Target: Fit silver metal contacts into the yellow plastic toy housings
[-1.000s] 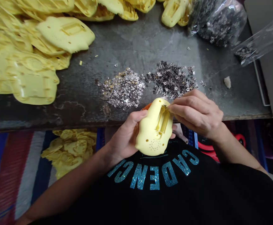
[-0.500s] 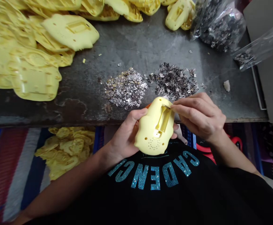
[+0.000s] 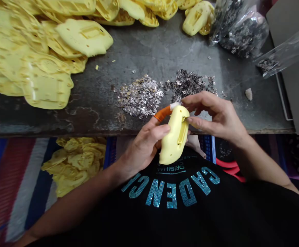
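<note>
Yellow plastic shell (image 3: 175,140) stands tilted on its edge in the person's left hand (image 3: 145,145), held just off the front edge of the bench and above the chest. The left fingers curl firmly around its back, and its rectangular recess faces the right hand (image 3: 216,116). That hand reaches in from the right, with its thumb and forefinger (image 3: 198,123) pinched together at the top of the recess. Whether they grip a small metal clip or only the plastic is too small to tell. An orange strip with a pale tip (image 3: 163,113) pokes out beyond the shell's far end, close to the left fingers.

On the worn metal bench (image 3: 149,58), directly ahead of the hands, lie two loose piles: silvery metal clips (image 3: 140,96) and, just beside them, darker metal clips (image 3: 190,84). A heap of matching yellow shells (image 3: 84,37) fills the far left corner and runs along the far edge. A bulging plastic bag of dark clips (image 3: 244,31) sits in the far right corner, near a clear bag (image 3: 285,48) with a few clips inside. Below the front edge, more yellow pieces (image 3: 74,161) lie on a striped cloth (image 3: 15,171).
</note>
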Demonstrator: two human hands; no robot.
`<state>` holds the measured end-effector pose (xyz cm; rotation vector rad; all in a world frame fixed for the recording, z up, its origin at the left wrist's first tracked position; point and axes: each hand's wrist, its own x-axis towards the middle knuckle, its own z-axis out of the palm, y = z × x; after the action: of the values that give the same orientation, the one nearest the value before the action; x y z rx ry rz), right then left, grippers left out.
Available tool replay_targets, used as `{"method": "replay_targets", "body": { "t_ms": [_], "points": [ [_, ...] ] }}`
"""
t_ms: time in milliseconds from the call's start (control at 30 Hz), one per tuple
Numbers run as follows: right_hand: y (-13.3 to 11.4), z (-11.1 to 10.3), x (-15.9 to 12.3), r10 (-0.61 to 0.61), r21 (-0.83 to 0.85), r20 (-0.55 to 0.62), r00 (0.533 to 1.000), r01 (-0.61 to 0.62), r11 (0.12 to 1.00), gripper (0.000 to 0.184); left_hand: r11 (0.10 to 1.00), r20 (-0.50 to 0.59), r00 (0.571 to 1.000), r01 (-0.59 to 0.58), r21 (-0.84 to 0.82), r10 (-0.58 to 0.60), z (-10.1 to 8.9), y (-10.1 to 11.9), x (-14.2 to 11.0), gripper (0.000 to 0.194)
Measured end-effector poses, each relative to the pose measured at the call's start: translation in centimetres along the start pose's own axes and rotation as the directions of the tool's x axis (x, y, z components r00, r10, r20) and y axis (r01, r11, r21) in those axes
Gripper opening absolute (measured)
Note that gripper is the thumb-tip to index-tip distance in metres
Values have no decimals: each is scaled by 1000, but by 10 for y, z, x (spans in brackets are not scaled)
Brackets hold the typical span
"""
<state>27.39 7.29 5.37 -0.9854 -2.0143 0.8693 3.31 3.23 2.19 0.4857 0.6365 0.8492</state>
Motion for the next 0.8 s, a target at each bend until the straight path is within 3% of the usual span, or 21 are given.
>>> {"method": "replay_targets", "body": {
  "t_ms": [67,133,267,367,600,700,767,800],
  "points": [
    [-3,-3,7,23,5,88,996,-23,1000,29,995,-28,998,-51,87,54,0,0,-4,58],
    [-3,-1,9,-17,-56,96,995,23,998,22,984,-14,995,-91,155,95,1,1,-7,60],
    [4,14,1,-163,-163,-44,986,154,975,18,939,-16,988,-139,316,152,3,3,-15,52],
    [9,24,-8,-200,-202,-152,968,168,965,20,891,-53,981,-144,430,184,3,4,-22,47],
    [9,23,-16,-210,-211,-182,961,170,962,19,846,-60,983,-116,520,172,-1,2,-24,34],
    [13,25,-23,-99,-46,-189,977,92,995,22,812,-25,982,-139,567,186,-4,6,-24,22],
    [19,33,-28,81,243,-189,979,-34,969,26,778,-16,975,-168,605,223,-8,10,-27,22],
    [21,39,-29,184,411,-164,969,-102,906,28,780,-18,971,-180,599,238,-12,12,-29,21]
  ]
}}
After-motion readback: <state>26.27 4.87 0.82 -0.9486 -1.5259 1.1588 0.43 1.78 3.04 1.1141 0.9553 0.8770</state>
